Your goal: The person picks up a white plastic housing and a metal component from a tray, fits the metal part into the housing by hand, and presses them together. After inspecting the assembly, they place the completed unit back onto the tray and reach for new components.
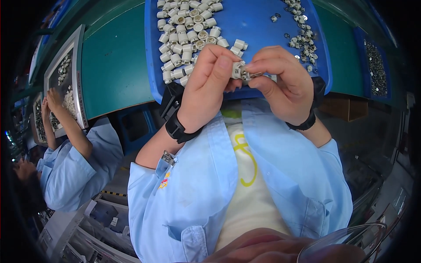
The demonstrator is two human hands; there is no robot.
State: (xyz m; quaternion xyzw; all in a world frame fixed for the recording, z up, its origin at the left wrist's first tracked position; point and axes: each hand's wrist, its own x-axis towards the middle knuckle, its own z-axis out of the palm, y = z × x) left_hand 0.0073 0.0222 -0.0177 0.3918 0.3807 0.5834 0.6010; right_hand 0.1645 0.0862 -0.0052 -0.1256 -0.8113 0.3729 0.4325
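Note:
My left hand (204, 90) is closed round a white cylindrical lamp socket (237, 71), its open end turned toward my right hand. Between the thumb and forefinger of my right hand (287, 85) is a small metal part (256, 75), which meets that end of the socket. How far it sits inside is hidden by my fingers. Both hands are over the near edge of a blue tray (258, 26). Many loose white lamp sockets (186, 37) lie in the tray's left side, and small metal-and-white parts (307, 41) are scattered along its right side.
The tray stands on a green worktable (114, 61). At the right is a blue bin (377, 70) of small metal pieces, with a cardboard box (344, 107) below the tabletop. A co-worker in a blue shirt (81, 166) works at a metal-framed tray (79, 83) on the left.

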